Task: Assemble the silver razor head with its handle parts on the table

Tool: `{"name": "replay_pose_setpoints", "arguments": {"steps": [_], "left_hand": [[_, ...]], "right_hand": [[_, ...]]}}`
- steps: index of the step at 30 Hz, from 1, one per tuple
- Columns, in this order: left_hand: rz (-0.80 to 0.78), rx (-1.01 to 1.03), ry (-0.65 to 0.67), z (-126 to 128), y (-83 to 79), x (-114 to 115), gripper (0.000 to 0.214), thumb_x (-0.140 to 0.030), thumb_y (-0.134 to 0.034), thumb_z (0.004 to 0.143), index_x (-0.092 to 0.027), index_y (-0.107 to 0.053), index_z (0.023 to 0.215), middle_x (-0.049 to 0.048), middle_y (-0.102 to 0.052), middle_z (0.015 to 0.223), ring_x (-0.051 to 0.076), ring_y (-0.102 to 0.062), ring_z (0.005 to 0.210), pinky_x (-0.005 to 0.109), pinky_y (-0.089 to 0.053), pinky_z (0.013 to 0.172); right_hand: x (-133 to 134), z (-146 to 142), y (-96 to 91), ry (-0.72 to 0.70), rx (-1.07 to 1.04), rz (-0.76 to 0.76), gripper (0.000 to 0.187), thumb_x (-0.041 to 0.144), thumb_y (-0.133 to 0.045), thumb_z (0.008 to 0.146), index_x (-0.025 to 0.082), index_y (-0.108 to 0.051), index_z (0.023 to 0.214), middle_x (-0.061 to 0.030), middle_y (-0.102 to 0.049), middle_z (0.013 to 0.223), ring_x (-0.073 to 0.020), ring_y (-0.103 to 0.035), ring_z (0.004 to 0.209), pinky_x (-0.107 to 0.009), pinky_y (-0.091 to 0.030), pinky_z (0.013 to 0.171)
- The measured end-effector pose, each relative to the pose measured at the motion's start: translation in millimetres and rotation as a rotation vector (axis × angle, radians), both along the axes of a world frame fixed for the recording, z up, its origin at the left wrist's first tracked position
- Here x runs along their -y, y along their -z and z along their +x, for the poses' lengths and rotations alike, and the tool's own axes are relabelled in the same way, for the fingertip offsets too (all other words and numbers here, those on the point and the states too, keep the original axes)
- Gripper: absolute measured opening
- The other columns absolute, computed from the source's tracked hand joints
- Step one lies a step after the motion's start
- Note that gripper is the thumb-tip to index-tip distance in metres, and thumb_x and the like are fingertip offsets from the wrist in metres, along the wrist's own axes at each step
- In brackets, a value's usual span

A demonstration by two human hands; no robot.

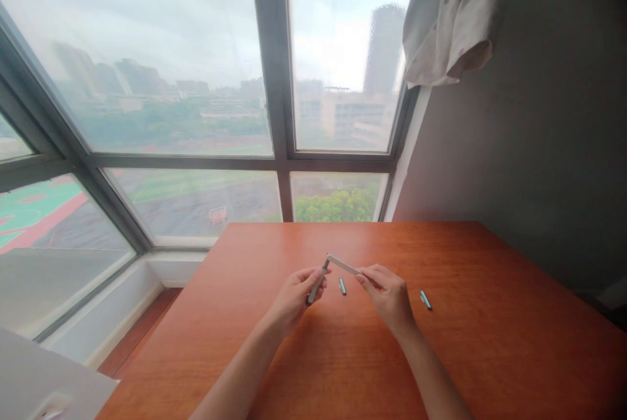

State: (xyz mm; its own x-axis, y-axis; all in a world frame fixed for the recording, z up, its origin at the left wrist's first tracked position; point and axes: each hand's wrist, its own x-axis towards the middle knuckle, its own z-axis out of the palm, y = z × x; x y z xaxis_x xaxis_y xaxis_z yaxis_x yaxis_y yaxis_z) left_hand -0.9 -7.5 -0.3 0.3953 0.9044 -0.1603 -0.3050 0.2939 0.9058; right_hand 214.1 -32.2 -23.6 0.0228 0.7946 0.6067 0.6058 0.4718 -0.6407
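Note:
Over the reddish wooden table, both of my hands hold slim stick-like pieces that meet at an angle. My left hand is closed on a grey stick slanting up to the right. My right hand pinches the end of a pale flat strip that joins the stick's top. Two small teal cylinders lie on the table: one between my hands, the other just right of my right hand.
A large window with dark frames rises behind the table's far edge. A grey wall runs along the right side, with a pale cloth hanging at its top. A white surface shows at the lower left.

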Motion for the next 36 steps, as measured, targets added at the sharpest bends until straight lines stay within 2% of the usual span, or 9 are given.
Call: {"name": "replay_pose_setpoints", "arguments": {"steps": [6,12,18,23,29,36], "left_hand": [[0.017,-0.027,0.005,0.6,1.1,-0.7,0.045,-0.048,-0.072,0.071,-0.010,-0.071,0.097,0.0044,-0.058,0.070,0.008,-0.044,0.055,0.021,-0.031,0.053],[0.023,-0.030,0.006,1.0,-0.3,-0.3,0.047,-0.049,-0.072,0.070,-0.010,-0.071,0.097,0.0042,-0.057,0.069,0.008,-0.044,0.055,0.021,-0.030,0.053],[0.037,-0.045,0.015,1.1,-1.1,0.3,0.042,-0.047,-0.071,0.072,-0.012,-0.072,0.095,0.0040,-0.058,0.070,0.009,-0.045,0.057,0.022,-0.032,0.056],[0.023,-0.048,-0.011,0.6,-0.6,-0.4,0.044,-0.049,-0.074,0.068,-0.011,-0.073,0.091,0.0046,-0.060,0.069,0.009,-0.046,0.057,0.022,-0.033,0.055],[0.036,-0.036,0.018,1.0,-0.9,0.4,0.043,-0.048,-0.071,0.072,-0.012,-0.072,0.095,0.0038,-0.058,0.069,0.009,-0.045,0.057,0.022,-0.032,0.055],[0.032,-0.059,0.008,1.3,-1.3,-0.3,0.046,-0.049,-0.073,0.068,-0.010,-0.072,0.093,0.0043,-0.058,0.069,0.009,-0.045,0.057,0.022,-0.032,0.055]], "right_hand": [[0.1,0.1,-1.1,0.061,-0.042,0.014,0.025,0.036,-0.053,0.089,0.020,-0.072,0.089,-0.0050,-0.067,0.077,-0.0151,-0.061,0.066,-0.023,-0.048,0.062],[-0.5,0.3,-0.7,-0.025,0.007,0.008,0.026,0.037,-0.053,0.089,0.019,-0.072,0.087,-0.0052,-0.067,0.075,-0.0149,-0.060,0.065,-0.022,-0.047,0.058],[-1.5,0.6,3.2,0.036,0.020,0.023,0.025,0.037,-0.053,0.089,0.020,-0.072,0.086,-0.0049,-0.067,0.076,-0.0146,-0.061,0.064,-0.022,-0.047,0.059],[-0.5,1.1,0.7,0.064,-0.010,0.037,0.026,0.036,-0.052,0.090,0.020,-0.073,0.089,-0.0056,-0.068,0.077,-0.0152,-0.061,0.066,-0.023,-0.048,0.062],[-1.2,-0.5,2.2,-0.007,-0.005,0.010,0.025,0.037,-0.054,0.089,0.020,-0.072,0.088,-0.0047,-0.067,0.075,-0.0151,-0.061,0.065,-0.023,-0.048,0.061],[0.2,0.0,-2.1,0.060,-0.019,0.040,0.028,0.036,-0.051,0.090,0.019,-0.072,0.090,-0.0055,-0.068,0.076,-0.0149,-0.061,0.063,-0.023,-0.048,0.059]]}}
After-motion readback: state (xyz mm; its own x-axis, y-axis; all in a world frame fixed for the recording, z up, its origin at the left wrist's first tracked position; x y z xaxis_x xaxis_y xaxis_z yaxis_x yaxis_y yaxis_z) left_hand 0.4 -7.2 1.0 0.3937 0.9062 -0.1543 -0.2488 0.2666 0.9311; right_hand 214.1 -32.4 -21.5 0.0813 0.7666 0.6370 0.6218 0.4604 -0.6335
